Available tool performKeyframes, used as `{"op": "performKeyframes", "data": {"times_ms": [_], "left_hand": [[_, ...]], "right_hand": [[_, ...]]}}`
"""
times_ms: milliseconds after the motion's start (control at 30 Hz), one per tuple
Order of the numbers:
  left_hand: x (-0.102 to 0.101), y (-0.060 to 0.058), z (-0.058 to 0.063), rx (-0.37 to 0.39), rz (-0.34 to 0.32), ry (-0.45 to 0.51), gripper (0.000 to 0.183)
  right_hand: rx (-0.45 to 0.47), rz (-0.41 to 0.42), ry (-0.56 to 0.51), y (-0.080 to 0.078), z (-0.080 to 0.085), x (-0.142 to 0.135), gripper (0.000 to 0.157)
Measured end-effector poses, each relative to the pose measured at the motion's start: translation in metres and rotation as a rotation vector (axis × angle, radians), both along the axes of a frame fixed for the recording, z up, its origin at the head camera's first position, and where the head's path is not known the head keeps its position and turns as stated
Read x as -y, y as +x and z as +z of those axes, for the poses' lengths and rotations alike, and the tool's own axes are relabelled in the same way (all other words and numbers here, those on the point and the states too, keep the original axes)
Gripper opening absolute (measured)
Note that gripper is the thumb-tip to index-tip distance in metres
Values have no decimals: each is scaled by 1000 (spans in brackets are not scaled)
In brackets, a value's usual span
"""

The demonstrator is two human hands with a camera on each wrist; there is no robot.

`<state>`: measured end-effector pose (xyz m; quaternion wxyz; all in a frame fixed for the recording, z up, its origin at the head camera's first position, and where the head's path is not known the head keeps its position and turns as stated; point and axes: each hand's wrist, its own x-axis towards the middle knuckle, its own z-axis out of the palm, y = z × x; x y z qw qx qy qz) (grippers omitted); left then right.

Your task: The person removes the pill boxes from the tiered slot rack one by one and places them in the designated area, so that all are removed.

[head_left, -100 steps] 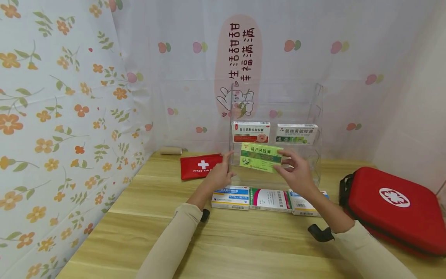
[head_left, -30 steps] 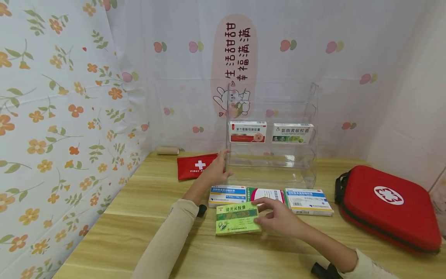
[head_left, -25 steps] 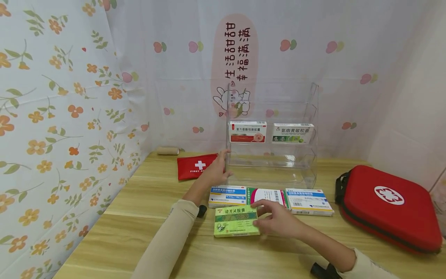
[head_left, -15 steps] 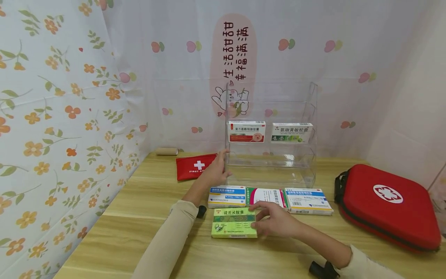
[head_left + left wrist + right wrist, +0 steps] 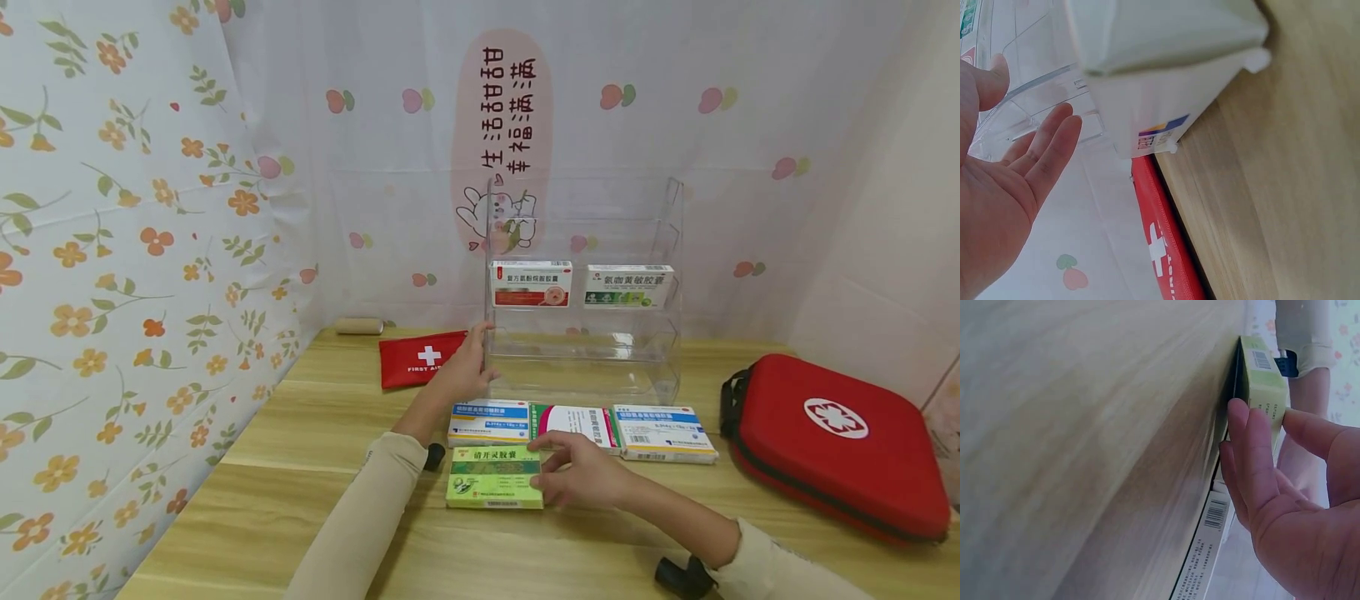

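Note:
My right hand (image 5: 588,473) pinches the right end of a green medicine box (image 5: 491,477), which lies low over the table in front of a row of boxes. In the right wrist view, thumb and fingers (image 5: 1259,450) stand on either side of the box's end (image 5: 1266,384). My left hand (image 5: 463,367) touches the left side of a clear acrylic display rack (image 5: 585,346), its fingers extended and holding nothing. On a middle tier of the rack stand a red-and-white medicine box (image 5: 531,284) and a green-and-white one (image 5: 628,287).
Before the rack lie a blue-and-white box (image 5: 489,423), a pink-and-green-edged box (image 5: 573,427) and another blue-and-white box (image 5: 665,433). A red first-aid pouch (image 5: 412,360) lies behind my left arm. At right sits a red first-aid case (image 5: 840,450); a beige roll (image 5: 360,326) lies at back left.
My right hand has brought the green medicine box down from in front of the rack to low over the table, then slightly left. My left hand stays at the rack's side.

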<state>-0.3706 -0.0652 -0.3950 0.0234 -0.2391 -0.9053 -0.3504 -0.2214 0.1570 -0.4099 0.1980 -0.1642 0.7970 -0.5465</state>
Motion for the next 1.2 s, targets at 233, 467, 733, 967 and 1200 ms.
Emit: {"op": "performKeyframes", "data": {"times_ms": [233, 467, 733, 967, 1200], "left_hand": [[0, 1, 2, 3, -3, -11, 86], [-1, 1, 2, 12, -1, -9, 85], [-1, 1, 3, 15, 8, -11, 86], [-1, 2, 3, 17, 10, -15, 86], [-1, 1, 1, 16, -4, 0, 86]], "right_hand": [[7, -2, -4, -3, -3, 3, 48], [-14, 17, 8, -6, -2, 6, 44], [-60, 40, 60, -10, -2, 7, 42], [-91, 62, 67, -13, -3, 7, 40], [-125, 62, 100, -13, -5, 8, 40]]}}
